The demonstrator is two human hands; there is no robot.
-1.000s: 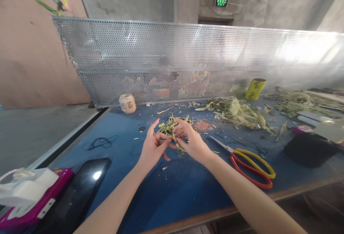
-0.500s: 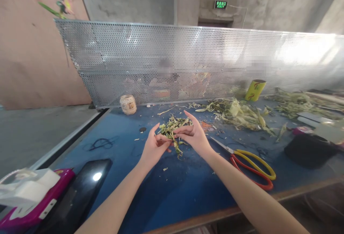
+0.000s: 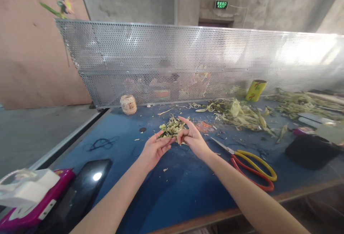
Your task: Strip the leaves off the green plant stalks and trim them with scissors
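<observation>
So both hands are on one clump of green leaf scraps (image 3: 170, 129) just above the middle of the table (image 3: 188, 191). The left hand (image 3: 154, 149) pinches it from below, and the right hand (image 3: 192, 139) curls onto it with one finger sticking out. Also counted: one pair of scissors (image 3: 232, 153) near the right edge, one twine spool (image 3: 128, 104) and one yellow tube (image 3: 255, 89) by the far edge, and one husk pile (image 3: 236, 112) near that tube.
</observation>
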